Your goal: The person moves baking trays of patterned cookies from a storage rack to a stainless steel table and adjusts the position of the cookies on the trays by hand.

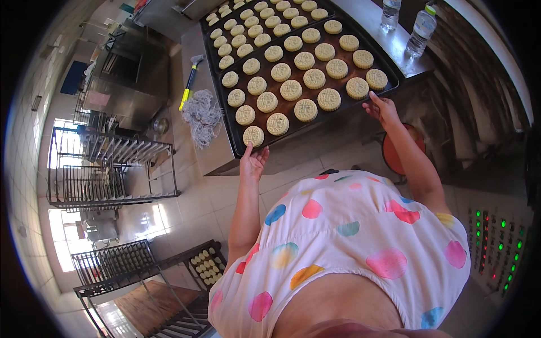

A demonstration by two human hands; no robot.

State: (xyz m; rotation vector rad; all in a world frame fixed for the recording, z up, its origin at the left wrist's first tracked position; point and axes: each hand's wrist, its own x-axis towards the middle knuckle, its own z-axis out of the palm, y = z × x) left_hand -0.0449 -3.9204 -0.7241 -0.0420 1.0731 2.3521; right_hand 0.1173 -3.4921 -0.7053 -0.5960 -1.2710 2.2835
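A dark baking tray carries rows of pale round mooncakes with fluted edges and stamped tops. At its near left corner, my left hand grips the rim, thumb on top beside a mooncake and fingers beneath. My right hand pinches the same near rim close to the right corner, fingers partly under it. The tray rests on a metal counter, its near side at the counter's edge. Behind it lies a second dark tray with more mooncakes.
Left of the tray lie a yellow-and-black-handled tool and a tangled stringy cloth. Two clear bottles stand at the far right. A red-seated stool is below my right arm. Metal racks stand to the left; a panel glows at right.
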